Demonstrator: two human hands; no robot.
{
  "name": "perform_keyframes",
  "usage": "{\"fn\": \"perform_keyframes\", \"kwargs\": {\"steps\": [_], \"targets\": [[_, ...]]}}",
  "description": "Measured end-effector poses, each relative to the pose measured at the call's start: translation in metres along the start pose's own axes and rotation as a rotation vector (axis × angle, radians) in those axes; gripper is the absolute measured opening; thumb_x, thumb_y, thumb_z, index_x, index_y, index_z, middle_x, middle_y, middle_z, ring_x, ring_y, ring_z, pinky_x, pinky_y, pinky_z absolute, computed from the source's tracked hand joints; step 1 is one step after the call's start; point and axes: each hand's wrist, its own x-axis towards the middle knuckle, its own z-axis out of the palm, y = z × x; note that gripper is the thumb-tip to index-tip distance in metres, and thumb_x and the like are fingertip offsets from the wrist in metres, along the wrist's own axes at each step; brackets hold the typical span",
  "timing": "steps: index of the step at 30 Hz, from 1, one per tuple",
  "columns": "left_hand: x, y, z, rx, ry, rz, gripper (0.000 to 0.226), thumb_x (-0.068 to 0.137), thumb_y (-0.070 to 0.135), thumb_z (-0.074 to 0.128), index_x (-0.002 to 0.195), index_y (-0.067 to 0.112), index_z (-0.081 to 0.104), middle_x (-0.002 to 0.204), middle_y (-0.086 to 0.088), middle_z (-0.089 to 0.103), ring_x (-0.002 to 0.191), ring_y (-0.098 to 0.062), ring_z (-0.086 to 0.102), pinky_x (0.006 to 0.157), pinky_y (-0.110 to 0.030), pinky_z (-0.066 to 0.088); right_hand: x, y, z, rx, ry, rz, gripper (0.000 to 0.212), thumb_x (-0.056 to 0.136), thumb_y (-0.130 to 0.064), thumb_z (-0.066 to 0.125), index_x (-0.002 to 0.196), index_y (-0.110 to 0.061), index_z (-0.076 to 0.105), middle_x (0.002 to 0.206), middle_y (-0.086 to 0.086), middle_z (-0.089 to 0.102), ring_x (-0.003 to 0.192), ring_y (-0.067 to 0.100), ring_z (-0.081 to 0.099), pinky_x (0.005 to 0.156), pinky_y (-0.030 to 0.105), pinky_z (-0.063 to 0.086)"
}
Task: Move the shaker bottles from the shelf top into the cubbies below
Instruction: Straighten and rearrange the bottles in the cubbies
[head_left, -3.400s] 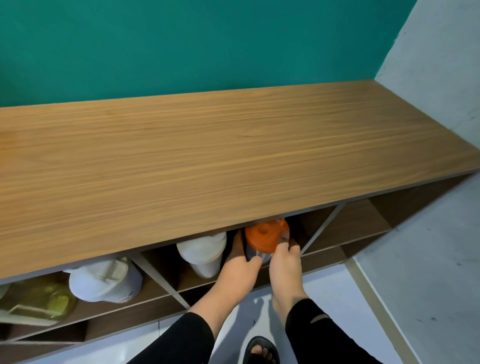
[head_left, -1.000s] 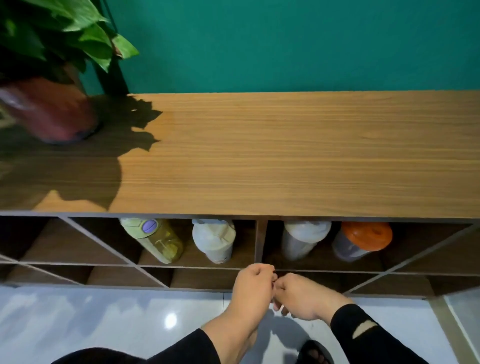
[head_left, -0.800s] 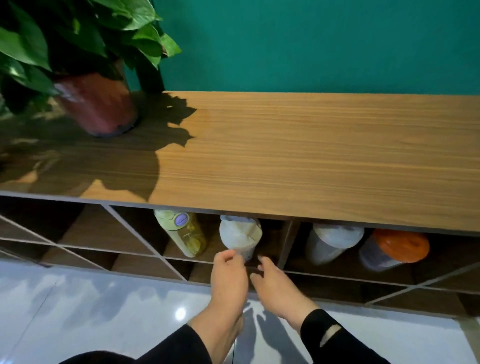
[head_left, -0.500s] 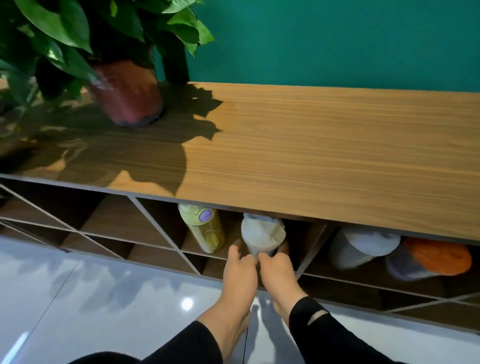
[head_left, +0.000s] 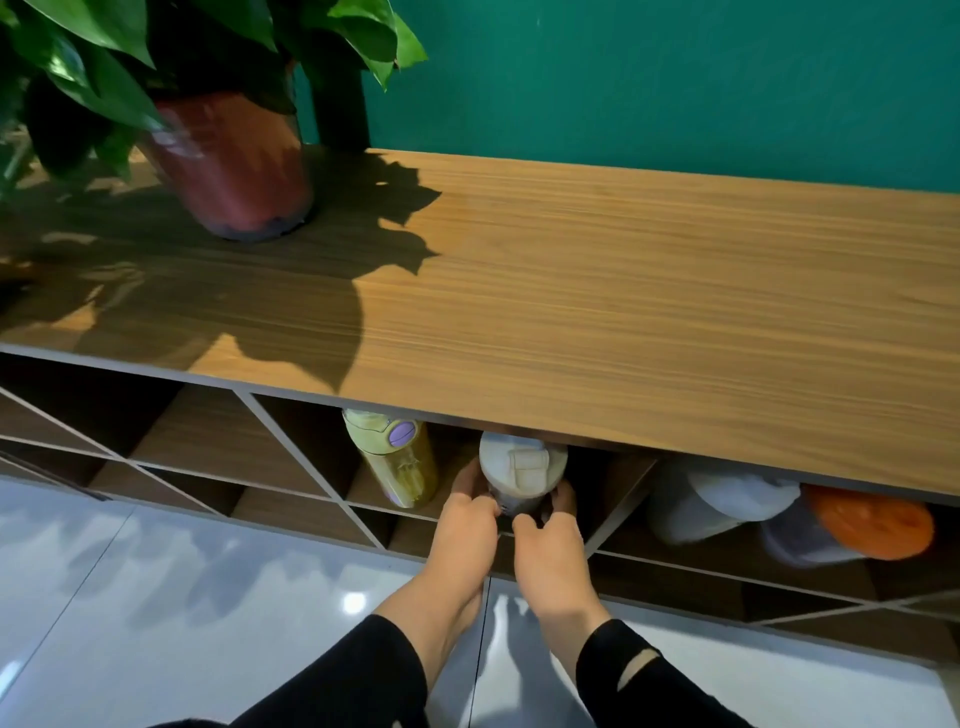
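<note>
A white-lidded shaker bottle (head_left: 522, 467) stands in a cubby under the wooden shelf top (head_left: 597, 312). My left hand (head_left: 467, 525) wraps its left side and my right hand (head_left: 548, 540) its right side, both gripping its lower body. A yellow-green bottle with a purple button (head_left: 397, 457) stands in the same cubby, to the left. In the cubby to the right sit a white-lidded shaker (head_left: 717, 501) and an orange-lidded shaker (head_left: 857, 525). No bottles stand on the shelf top.
A potted plant in a reddish pot (head_left: 234, 156) stands on the shelf top's left end, casting a leaf shadow. Thin dividers (head_left: 311, 467) split the cubbies; those at left hold nothing visible. A teal wall runs behind, glossy white floor tiles (head_left: 182, 597) below.
The view has swung left from the orange-lidded shaker. My hands left that bottle, came together in front of the shelf, then closed round the white-lidded bottle in the middle cubby.
</note>
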Motion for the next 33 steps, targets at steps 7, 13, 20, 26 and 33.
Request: {"fn": "perform_keyframes", "kwargs": {"steps": [7, 13, 20, 26, 33], "targets": [[0.01, -0.015, -0.009, -0.051, 0.094, -0.079, 0.046, 0.094, 0.002, 0.042, 0.134, 0.018, 0.058, 0.11, -0.006, 0.066, 0.109, -0.03, 0.061, 0.103, -0.046, 0.051, -0.001, 0.02, 0.008, -0.121, -0.085, 0.209, 0.044, 0.099, -0.011, 0.045, 0.142, -0.006, 0.038, 0.105, 0.007, 0.053, 0.098, 0.023, 0.055, 0.084, 0.036, 0.048], [-0.002, -0.021, -0.026, -0.291, 0.415, -0.198, 0.033, 0.104, 0.007, 0.042, 0.133, 0.022, 0.044, 0.124, -0.018, 0.063, 0.117, -0.036, 0.063, 0.108, -0.052, 0.052, -0.001, 0.008, 0.041, -0.212, -0.312, 0.12, 0.049, 0.099, -0.01, 0.05, 0.147, -0.015, 0.04, 0.141, 0.007, 0.053, 0.127, 0.023, 0.054, 0.093, 0.028, 0.044], [0.006, 0.002, -0.041, -0.311, 0.457, -0.005, 0.064, 0.104, -0.004, 0.035, 0.159, 0.027, 0.024, 0.135, 0.002, 0.051, 0.128, -0.025, 0.055, 0.114, -0.042, 0.043, 0.009, -0.011, 0.073, -0.127, -0.389, -0.041, 0.071, 0.096, -0.001, 0.055, 0.151, -0.028, 0.019, 0.13, 0.0, 0.055, 0.106, 0.009, 0.057, 0.073, 0.004, 0.047], [0.024, -0.001, -0.054, -0.279, 0.432, 0.018, 0.054, 0.102, 0.0, 0.035, 0.143, 0.034, 0.042, 0.12, -0.007, 0.068, 0.109, -0.025, 0.067, 0.108, -0.051, 0.052, 0.023, -0.012, 0.087, -0.187, -0.43, -0.132, 0.086, 0.09, -0.009, 0.065, 0.153, -0.039, 0.014, 0.141, -0.005, 0.047, 0.128, 0.011, 0.046, 0.1, 0.026, 0.038], [0.038, 0.003, -0.069, -0.398, 0.409, 0.026, 0.063, 0.1, -0.004, 0.036, 0.15, 0.033, 0.042, 0.128, -0.007, 0.069, 0.115, -0.026, 0.068, 0.104, -0.049, 0.056, 0.02, -0.012, 0.095, -0.308, -0.304, -0.064, 0.059, 0.089, -0.014, 0.053, 0.147, -0.013, 0.04, 0.142, 0.007, 0.052, 0.115, 0.018, 0.05, 0.089, 0.026, 0.038]]}}
